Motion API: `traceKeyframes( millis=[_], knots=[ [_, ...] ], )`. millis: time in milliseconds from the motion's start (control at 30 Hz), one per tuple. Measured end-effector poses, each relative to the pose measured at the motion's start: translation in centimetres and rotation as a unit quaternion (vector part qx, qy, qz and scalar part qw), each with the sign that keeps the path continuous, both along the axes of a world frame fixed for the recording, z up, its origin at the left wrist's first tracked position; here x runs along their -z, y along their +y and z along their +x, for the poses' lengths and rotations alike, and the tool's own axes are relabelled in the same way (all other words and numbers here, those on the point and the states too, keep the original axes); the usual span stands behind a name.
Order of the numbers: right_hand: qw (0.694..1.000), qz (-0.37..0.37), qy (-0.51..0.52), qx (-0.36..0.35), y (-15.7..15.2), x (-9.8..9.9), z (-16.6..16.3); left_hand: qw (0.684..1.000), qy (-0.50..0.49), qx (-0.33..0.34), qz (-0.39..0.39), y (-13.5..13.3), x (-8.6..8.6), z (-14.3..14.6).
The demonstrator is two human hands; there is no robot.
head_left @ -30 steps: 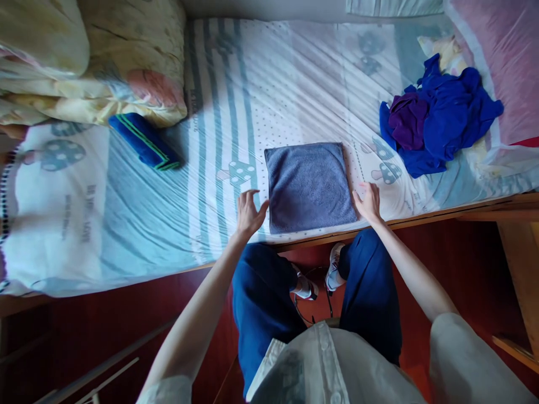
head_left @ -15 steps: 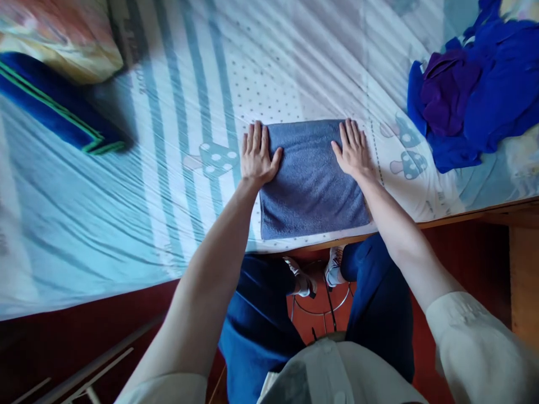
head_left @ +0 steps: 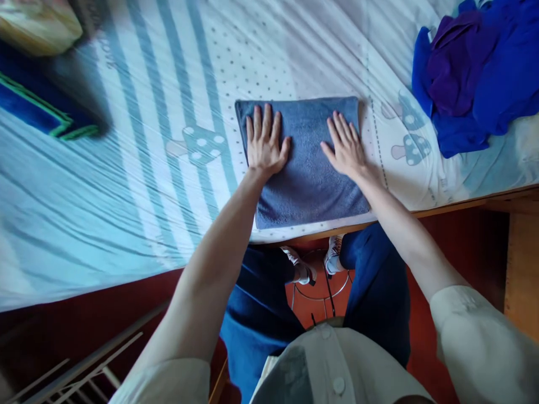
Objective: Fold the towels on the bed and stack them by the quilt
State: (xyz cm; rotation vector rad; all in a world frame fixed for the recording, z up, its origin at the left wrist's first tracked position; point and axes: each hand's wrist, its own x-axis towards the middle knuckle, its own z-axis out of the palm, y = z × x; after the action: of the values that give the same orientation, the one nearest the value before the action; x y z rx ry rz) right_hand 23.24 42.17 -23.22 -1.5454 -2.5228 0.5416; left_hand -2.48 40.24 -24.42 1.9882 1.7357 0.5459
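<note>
Striped and mushroom-printed, the creased bedsheet point(head_left: 269, 76) stretches before us, with a green-edged blue roll point(head_left: 44, 109) at the far left and a purple cloth point(head_left: 452, 70) on a heap of blue fabric point(head_left: 505, 84) at the far right. Between them, close to the near wooden edge point(head_left: 463, 206), lies our grey-blue cloth point(head_left: 309, 174), our left hand point(head_left: 266, 143) flat on its left part, fingers spread, and our right hand point(head_left: 346, 147) flat on its right part, fingers closer together, thumb out, neither gripping anything. Uneven pressure could skew or ruck the cloth over the wrinkled sheet, we judge, and a pull towards us might drag its near side over the edge.
</note>
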Motion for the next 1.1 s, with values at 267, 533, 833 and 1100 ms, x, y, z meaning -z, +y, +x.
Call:
traceKeyframes(
  millis=[267, 533, 833, 1100],
  knots=[
    [0.999, -0.013, 0.006, 0.038, 3.0, 0.1, 0.1, 1.000, -0.017, -0.012, 0.002, -0.8, -0.1, -1.2],
    [0.999, -0.047, 0.009, -0.002, -11.1, -2.7, 4.4, 0.998, 0.031, -0.025, -0.038, -14.3, -2.8, -3.3],
    [0.997, -0.064, -0.026, 0.020, -15.9, -4.8, 6.3, 0.989, 0.121, 0.043, -0.067, -17.4, -6.3, -1.4],
    [0.990, -0.004, -0.034, 0.135, -17.2, -3.3, 3.6, 0.994, 0.104, 0.023, -0.031, -7.4, -4.5, -2.6]
  ],
)
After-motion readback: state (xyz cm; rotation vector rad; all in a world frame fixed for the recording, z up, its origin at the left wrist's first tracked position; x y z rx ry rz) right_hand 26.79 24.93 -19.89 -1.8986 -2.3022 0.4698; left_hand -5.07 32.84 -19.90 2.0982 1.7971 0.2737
